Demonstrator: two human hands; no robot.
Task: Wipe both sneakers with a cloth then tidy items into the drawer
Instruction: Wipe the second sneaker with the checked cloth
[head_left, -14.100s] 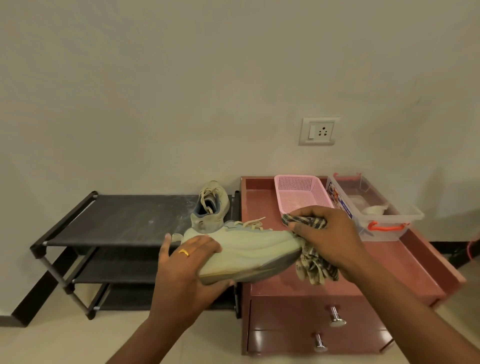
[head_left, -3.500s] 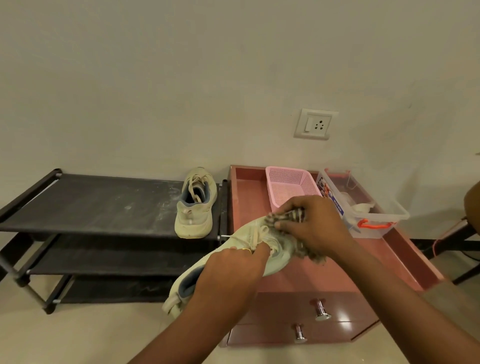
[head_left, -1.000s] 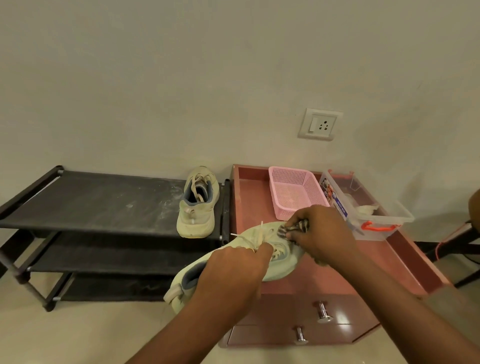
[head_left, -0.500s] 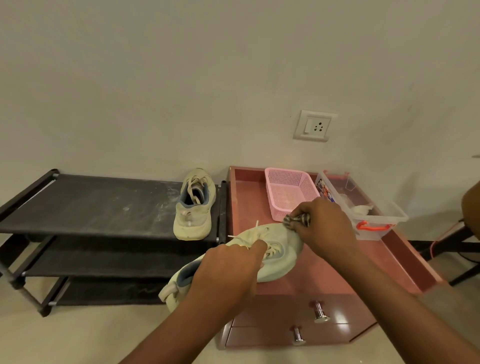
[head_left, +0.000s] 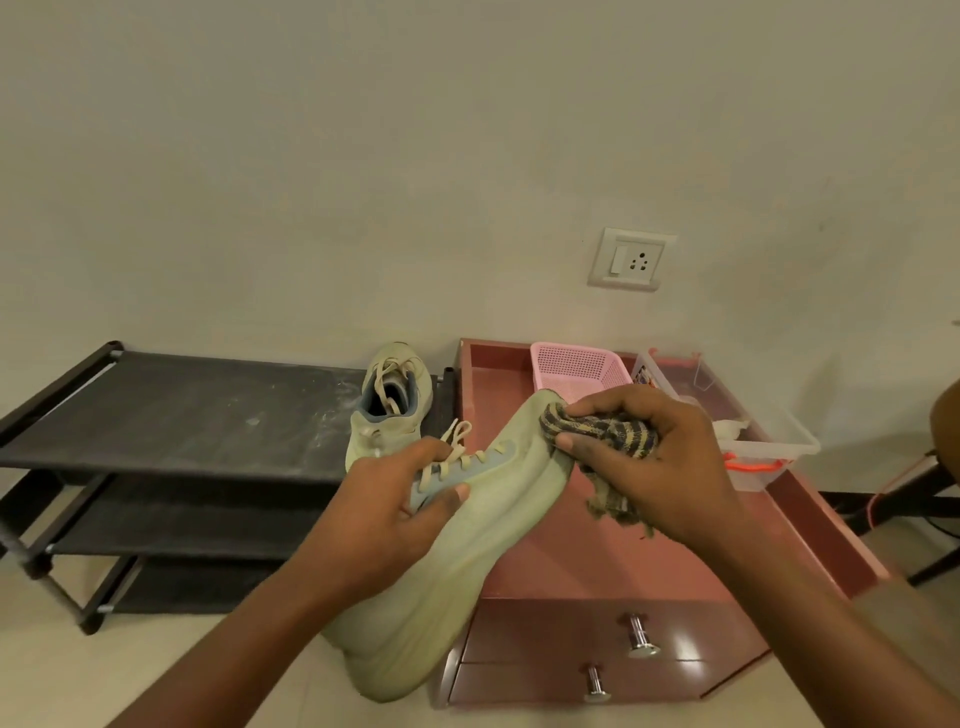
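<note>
Much of the striped cloth (head_left: 613, 431) is buried in the right hand (head_left: 660, 467), whose fingers are curled tight around it; only a bunched fold and a frayed tail hanging toward the worktop (head_left: 623, 551) are seen. The cloth is pressed against the toe of the pale green sneaker (head_left: 467, 545), which is held in the air over the worktop's front left corner, toe toward the back, heel low in front of the drawers. The sneaker's collar and part of its laces are covered by the left hand (head_left: 384, 514), its fingers clamped over the lacing and its thumb laid on the tongue. The left ends of the upper drawer (head_left: 571, 629) and the one below it are masked by the heel; two metal knobs (head_left: 641, 636) are left showing.

At the back of the worktop a pink basket (head_left: 576, 364) is partly screened by the right hand, and beside it a clear box (head_left: 769, 436) with orange clips is seen, its white contents hard to make out. Left of the worktop the second sneaker (head_left: 389, 410) is placed on the top shelf of a black shoe rack (head_left: 182, 415), which is cut off at the frame edge. A wall socket (head_left: 631, 258) is mounted above the worktop.
</note>
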